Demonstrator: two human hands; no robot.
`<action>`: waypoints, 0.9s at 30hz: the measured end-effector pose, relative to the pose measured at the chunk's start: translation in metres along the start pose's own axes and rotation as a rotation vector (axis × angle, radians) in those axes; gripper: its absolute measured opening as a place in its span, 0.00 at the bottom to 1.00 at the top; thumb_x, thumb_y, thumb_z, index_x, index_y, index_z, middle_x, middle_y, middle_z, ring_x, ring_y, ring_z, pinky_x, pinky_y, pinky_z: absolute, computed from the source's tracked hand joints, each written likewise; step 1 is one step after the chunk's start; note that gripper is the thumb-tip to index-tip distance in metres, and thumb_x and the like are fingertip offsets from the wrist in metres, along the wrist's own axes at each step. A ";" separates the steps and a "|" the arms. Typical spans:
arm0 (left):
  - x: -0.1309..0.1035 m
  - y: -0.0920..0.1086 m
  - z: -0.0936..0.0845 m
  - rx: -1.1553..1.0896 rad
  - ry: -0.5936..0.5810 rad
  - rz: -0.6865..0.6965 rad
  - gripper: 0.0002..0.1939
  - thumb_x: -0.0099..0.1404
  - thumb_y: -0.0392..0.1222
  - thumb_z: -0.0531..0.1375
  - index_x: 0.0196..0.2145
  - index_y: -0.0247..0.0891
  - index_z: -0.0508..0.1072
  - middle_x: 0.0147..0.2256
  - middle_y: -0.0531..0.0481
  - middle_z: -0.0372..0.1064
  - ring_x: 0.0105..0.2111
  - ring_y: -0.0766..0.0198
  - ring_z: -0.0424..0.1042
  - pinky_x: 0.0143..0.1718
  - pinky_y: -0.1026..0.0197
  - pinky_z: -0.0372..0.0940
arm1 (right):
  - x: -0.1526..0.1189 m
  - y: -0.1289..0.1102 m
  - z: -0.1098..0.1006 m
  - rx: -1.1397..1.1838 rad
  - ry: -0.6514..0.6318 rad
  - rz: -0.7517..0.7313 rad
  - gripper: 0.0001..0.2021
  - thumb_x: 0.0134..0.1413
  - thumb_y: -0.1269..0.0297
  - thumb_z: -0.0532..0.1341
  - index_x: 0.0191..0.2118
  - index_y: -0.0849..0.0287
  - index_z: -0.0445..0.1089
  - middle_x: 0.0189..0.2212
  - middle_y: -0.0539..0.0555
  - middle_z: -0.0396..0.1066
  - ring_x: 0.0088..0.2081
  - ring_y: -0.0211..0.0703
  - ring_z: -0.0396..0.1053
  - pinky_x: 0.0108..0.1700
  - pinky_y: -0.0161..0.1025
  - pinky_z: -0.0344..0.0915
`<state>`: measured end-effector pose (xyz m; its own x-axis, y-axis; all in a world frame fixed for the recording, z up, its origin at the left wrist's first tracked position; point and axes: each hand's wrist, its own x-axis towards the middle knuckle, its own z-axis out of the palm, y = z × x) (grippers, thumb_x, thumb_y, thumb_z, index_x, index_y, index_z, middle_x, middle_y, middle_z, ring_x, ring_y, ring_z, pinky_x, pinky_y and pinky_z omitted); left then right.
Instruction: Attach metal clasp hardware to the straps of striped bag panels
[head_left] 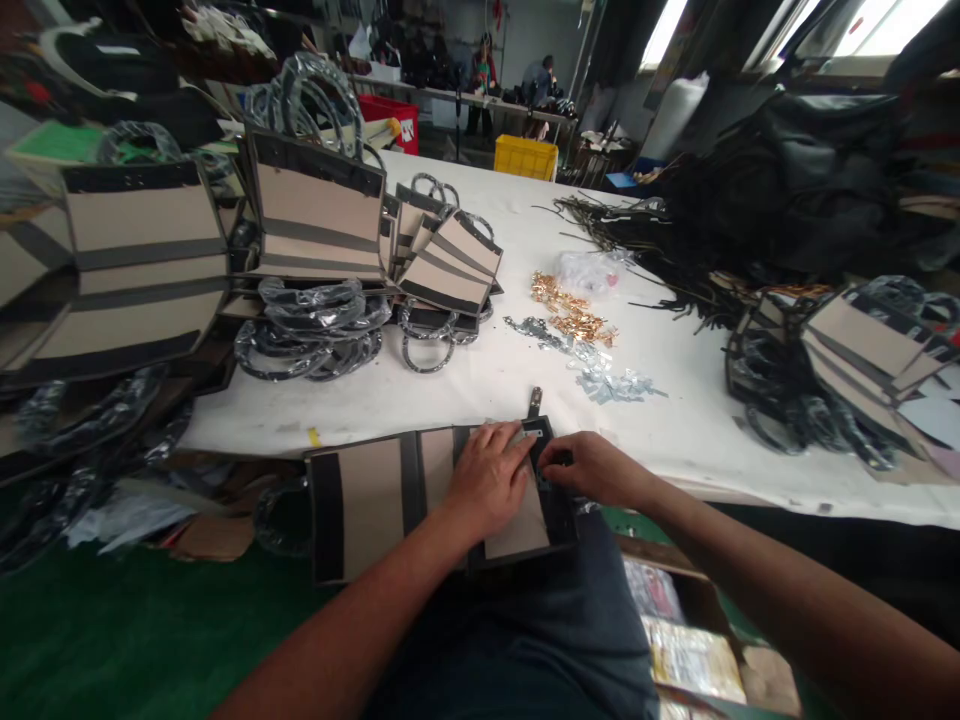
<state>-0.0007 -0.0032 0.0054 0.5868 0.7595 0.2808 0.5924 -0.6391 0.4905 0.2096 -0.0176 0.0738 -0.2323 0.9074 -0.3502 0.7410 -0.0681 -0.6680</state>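
Note:
An opened-out handbag panel (375,500), beige inside with black bands, lies across the table's front edge and my lap. My left hand (487,475) rests flat on it, fingers stretched toward the black end strip. A small silver metal plate (534,434) sits on that strip by my left fingertips. Just above, a short dark tab with a metal fitting (535,400) sticks out past the panel's edge. My right hand (589,465) is closed in a pinch at the black strip; what its fingers hold is hidden. A plastic-wrapped handle (281,515) shows at the panel's left.
Piles of similar panels (315,200) with wrapped handles (322,320) stand at left. Gold fittings (574,310) and silver plates (611,382) lie mid-table. Black straps (660,250) and another panel stack (862,350) are at right. An open box (690,640) stands below.

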 end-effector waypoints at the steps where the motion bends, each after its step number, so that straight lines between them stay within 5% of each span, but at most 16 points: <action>1: 0.000 0.000 0.000 0.002 -0.002 -0.002 0.25 0.73 0.39 0.57 0.66 0.45 0.69 0.67 0.43 0.64 0.66 0.47 0.61 0.70 0.35 0.54 | 0.001 0.001 0.001 -0.023 0.011 -0.004 0.09 0.54 0.66 0.61 0.36 0.58 0.80 0.27 0.48 0.76 0.28 0.39 0.68 0.33 0.35 0.61; 13: 0.000 0.000 0.001 0.033 -0.009 -0.006 0.25 0.73 0.40 0.56 0.66 0.43 0.69 0.68 0.43 0.63 0.67 0.47 0.61 0.71 0.37 0.53 | 0.009 -0.004 -0.001 -0.205 0.002 -0.068 0.11 0.55 0.71 0.60 0.38 0.56 0.81 0.34 0.51 0.80 0.33 0.43 0.73 0.38 0.36 0.63; 20: 0.002 0.002 -0.001 0.034 -0.008 -0.004 0.24 0.75 0.41 0.56 0.66 0.42 0.69 0.67 0.42 0.64 0.66 0.46 0.61 0.70 0.37 0.55 | 0.004 -0.001 0.012 -0.404 0.114 -0.064 0.08 0.59 0.68 0.62 0.41 0.54 0.78 0.41 0.54 0.80 0.41 0.47 0.75 0.41 0.38 0.61; 27: 0.001 0.002 -0.001 0.046 -0.007 -0.001 0.24 0.75 0.41 0.56 0.66 0.42 0.69 0.67 0.42 0.64 0.66 0.47 0.61 0.70 0.38 0.55 | -0.001 0.004 0.007 -0.328 0.177 -0.034 0.04 0.58 0.66 0.66 0.39 0.55 0.78 0.36 0.52 0.79 0.35 0.44 0.73 0.37 0.38 0.61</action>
<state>0.0007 -0.0035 0.0074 0.5903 0.7591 0.2745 0.6176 -0.6437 0.4519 0.2081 -0.0217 0.0672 -0.1686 0.9666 -0.1931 0.9038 0.0735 -0.4215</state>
